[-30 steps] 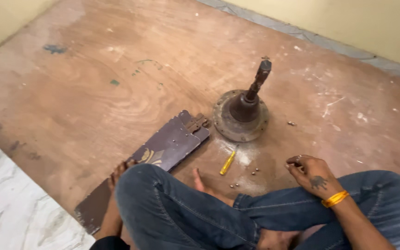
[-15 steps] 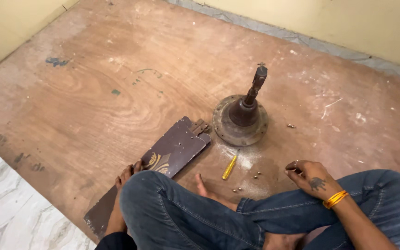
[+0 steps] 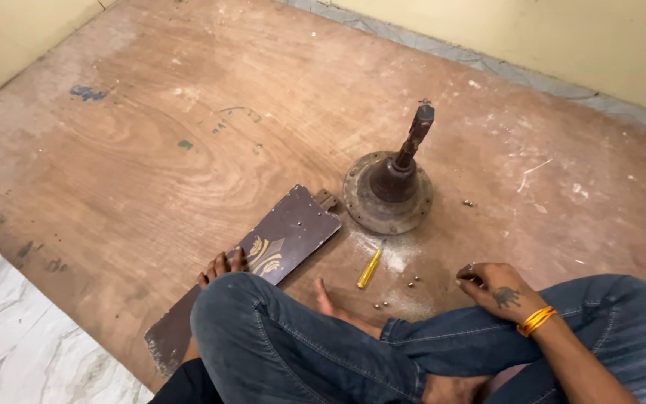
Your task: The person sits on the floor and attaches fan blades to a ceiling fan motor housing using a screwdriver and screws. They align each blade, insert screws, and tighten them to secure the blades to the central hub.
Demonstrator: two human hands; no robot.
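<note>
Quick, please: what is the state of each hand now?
Left hand: mostly hidden behind the knee, fingers resting on the dark brown fan blade; open or closed cannot be told.
Right hand: fingers curled near the floor; holding anything cannot be told.

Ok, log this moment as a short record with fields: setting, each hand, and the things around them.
setting: person sits cross-legged on a worn plywood floor
left hand: left hand rests on the dark brown fan blade, fingers on its edge beside the knee
right hand: right hand low by the floor, fingertips pinched together; what they hold is too small to tell
centre: round rusty motor hub with its shaft leaning up
near the hub: yellow-handled screwdriver, loose small screws, white dust
wrist: orange bangles
</note>
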